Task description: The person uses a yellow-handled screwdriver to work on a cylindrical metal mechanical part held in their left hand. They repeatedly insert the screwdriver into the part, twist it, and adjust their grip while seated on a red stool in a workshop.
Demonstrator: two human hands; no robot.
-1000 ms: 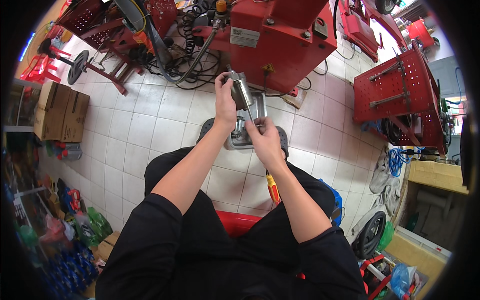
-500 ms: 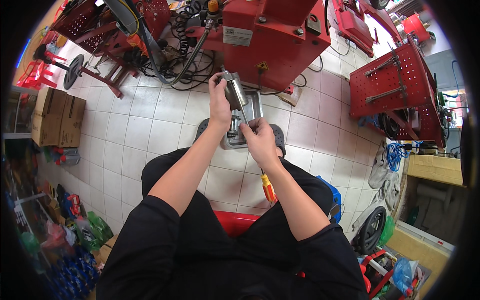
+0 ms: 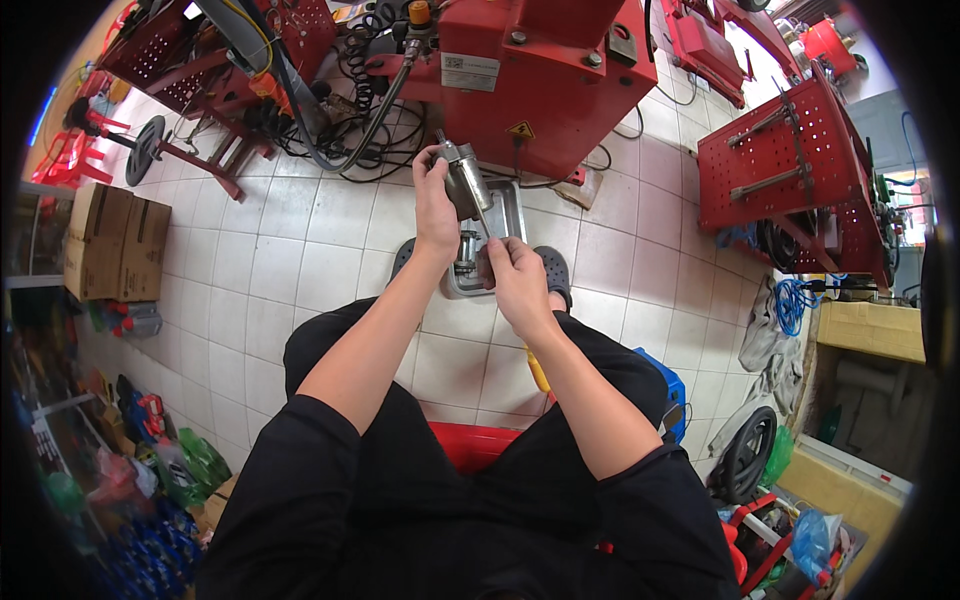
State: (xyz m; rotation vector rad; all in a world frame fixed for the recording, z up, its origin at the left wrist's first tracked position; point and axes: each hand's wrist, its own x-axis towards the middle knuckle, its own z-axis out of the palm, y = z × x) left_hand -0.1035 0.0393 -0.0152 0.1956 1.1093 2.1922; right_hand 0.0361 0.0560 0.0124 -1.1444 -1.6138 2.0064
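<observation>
My left hand [image 3: 438, 205] is wrapped round a silver metal cylinder [image 3: 467, 187] with a narrow stub at its far end. The fingers of my right hand [image 3: 515, 275] close round the shaft of a screwdriver [image 3: 539, 371]; its yellow handle hangs below the hand, partly covered by my right forearm. The shaft points up to the near end of the cylinder, and whether its tip touches cannot be made out. Below both hands a shallow metal tray [image 3: 515, 212] sits on the floor between my feet. Inside it lies a shiny metal part [image 3: 466, 246], partly hidden by my left wrist.
Ahead stands a large red machine [image 3: 550, 100] with black cables [image 3: 390, 150] on the floor beside it. A red perforated tool cart [image 3: 745, 165] is at the right, cardboard boxes [image 3: 115, 240] at the left. A blue case [image 3: 672, 395] stands by my right knee.
The screwdriver has turned, its handle shifting further behind my right forearm with less of it showing. Both hands stay nearly in place on the cylinder and the screwdriver.
</observation>
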